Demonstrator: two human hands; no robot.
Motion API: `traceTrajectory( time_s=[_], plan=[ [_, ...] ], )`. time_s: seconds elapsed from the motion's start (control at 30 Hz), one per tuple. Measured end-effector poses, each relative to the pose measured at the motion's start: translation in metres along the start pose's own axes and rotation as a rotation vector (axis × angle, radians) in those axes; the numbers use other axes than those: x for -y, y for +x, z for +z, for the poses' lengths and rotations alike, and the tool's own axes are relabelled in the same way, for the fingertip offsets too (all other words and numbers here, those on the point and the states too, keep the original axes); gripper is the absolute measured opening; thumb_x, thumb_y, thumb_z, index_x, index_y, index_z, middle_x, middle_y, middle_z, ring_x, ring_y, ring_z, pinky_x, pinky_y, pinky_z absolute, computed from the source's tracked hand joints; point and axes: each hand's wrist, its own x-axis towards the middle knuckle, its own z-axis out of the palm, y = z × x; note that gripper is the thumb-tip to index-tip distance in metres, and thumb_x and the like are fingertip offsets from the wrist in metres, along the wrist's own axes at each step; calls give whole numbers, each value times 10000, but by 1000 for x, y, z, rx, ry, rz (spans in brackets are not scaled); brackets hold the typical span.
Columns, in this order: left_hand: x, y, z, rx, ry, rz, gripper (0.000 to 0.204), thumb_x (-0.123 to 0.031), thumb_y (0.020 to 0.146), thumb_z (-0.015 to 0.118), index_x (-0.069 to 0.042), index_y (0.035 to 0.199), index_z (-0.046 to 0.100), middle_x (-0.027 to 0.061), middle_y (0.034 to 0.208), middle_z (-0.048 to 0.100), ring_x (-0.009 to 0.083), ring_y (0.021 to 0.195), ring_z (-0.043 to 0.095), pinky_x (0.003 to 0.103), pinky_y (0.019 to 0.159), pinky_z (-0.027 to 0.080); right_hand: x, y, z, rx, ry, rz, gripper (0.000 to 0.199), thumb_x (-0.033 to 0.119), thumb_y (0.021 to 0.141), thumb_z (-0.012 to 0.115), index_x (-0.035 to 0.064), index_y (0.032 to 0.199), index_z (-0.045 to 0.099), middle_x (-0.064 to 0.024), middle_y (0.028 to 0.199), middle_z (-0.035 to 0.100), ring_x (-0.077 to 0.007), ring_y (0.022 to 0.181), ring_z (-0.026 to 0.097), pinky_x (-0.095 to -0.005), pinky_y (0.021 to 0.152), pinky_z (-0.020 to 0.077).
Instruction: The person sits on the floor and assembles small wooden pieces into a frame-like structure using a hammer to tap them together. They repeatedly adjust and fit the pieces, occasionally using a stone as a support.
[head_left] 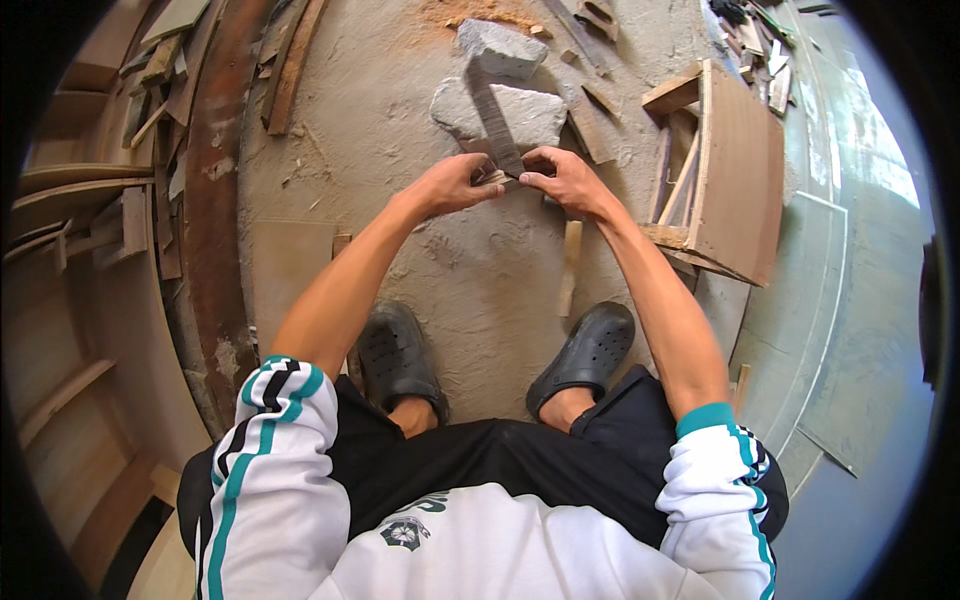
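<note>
A long, flat, dark grey-brown strip (492, 110) reaches away from my hands over the pale stone blocks. I cannot make out whether it is wood or a blade. Closed at its near end, my right hand (567, 184) pinches the strip between thumb and fingers. My left hand (452, 186) is closed too, with a small pale sliver of wood (491, 179) between thumb and fingers, right beside the strip's end. Just beyond the hands lies a rough whitish stone block (540, 115), and a second stone block (500, 48) sits behind it.
An open wooden box frame (745, 175) stands at the right, beside glass sheets (870, 330). Wood offcuts (590, 125) and a short batten (571, 268) lie on the dusty floor. A rusty beam (218, 200) and plywood pieces (90, 300) line the left. My clogs (397, 350) flank the floor nearby.
</note>
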Motion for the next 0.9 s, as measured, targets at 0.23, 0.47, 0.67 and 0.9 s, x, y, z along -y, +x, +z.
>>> traceTrajectory(
  time_s=[0.23, 0.47, 0.67, 0.9],
  plan=[
    [-56, 13, 6, -23, -626, 34, 497, -336, 907, 746, 61, 1189, 645, 54, 1003, 676, 114, 878, 594, 294, 765, 497, 44, -11, -67, 102, -63, -19, 319, 146, 921, 677, -49, 1167, 619, -185, 1117, 702, -250, 1043, 669, -348, 920, 517],
    [-74, 8, 5, -151, -619, 104, 365, -267, 908, 752, 11, 1141, 709, 37, 1053, 714, 99, 972, 601, 289, 891, 487, 42, -21, -57, 16, -52, -54, 284, 106, 922, 666, -21, 1170, 610, -116, 1063, 702, -181, 970, 661, -323, 882, 527],
    [-36, 7, 16, -207, -732, 193, 246, -120, 917, 730, -11, 1136, 708, 24, 1085, 716, 105, 1013, 615, 304, 944, 487, 39, -13, -30, -23, -40, -120, 306, 80, 886, 667, -8, 1176, 630, -129, 1061, 704, -201, 969, 673, -326, 882, 529],
    [-26, 1, 27, -319, -713, 138, 219, -103, 906, 736, -24, 1109, 710, 39, 1066, 729, 113, 1010, 636, 296, 933, 494, 24, -2, -14, -84, -196, -206, 294, 52, 868, 667, -7, 1155, 640, -129, 1021, 717, -194, 950, 685, -321, 875, 530]
  ],
)
